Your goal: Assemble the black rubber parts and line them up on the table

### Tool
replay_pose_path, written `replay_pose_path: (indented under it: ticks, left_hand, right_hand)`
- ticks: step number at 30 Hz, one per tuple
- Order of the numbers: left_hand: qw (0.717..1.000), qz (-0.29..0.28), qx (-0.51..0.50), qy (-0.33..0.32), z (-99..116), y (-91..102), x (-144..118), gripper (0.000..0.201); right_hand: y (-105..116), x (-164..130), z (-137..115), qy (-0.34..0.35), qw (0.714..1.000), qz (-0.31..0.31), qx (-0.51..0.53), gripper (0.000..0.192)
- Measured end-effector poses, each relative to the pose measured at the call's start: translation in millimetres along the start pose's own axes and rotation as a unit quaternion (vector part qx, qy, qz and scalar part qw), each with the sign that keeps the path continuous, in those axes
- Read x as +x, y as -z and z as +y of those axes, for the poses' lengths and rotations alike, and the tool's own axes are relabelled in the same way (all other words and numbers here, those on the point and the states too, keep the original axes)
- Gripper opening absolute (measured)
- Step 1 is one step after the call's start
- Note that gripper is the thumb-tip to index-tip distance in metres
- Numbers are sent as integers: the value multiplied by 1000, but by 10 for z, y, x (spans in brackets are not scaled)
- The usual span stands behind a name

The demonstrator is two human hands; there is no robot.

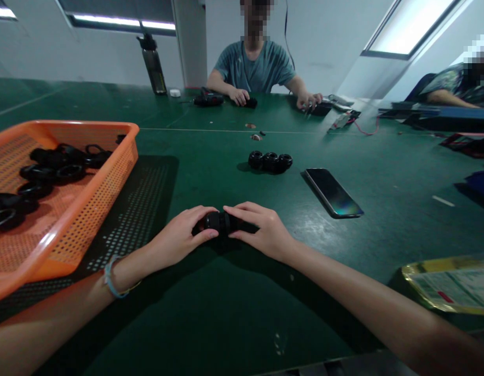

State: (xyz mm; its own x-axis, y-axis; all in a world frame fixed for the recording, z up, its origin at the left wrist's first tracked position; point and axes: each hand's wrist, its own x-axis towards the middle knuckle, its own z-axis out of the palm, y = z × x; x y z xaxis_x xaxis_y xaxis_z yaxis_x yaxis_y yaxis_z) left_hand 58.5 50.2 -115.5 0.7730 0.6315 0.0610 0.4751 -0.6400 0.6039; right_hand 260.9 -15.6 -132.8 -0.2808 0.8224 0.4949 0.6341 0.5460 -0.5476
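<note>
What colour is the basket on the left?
Orange, a perforated basket holding black rings; seen best in the head view.

Both hands (179,237) (261,230) grip black fitting (220,222) — green table (226,313).

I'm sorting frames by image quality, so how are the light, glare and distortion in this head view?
Head view: dim overall, with bright ceiling panels blown out; a pale sheen on the green table beside the phone, whose screen reflects light; the orange basket casts a dotted shadow; wide-angle bending at the edges; both hands and the black part they grip look fairly sharp.
</note>
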Motion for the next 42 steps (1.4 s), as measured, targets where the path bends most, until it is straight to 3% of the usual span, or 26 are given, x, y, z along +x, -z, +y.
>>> replay_pose_path:
  ticks: [16, 20, 30, 42]
  left_hand:
    - [1000, -1, -14, 5, 31, 26, 7, 36]
    - [1000, -4, -18, 8, 16, 18, -6, 41]
    - [999, -28, 6, -40, 23, 20, -22, 42]
    - [998, -39, -15, -37, 15, 42, -9, 39]
  right_hand:
    - [-19, -26, -74, -72, 996, 5, 56, 51]
    - [-42, -35, -84, -118, 988, 26, 100, 40]
    - [-41, -39, -102, -112, 990, 36, 80, 31]
    - [-13, -38, -112, -144, 980, 28, 137, 30]
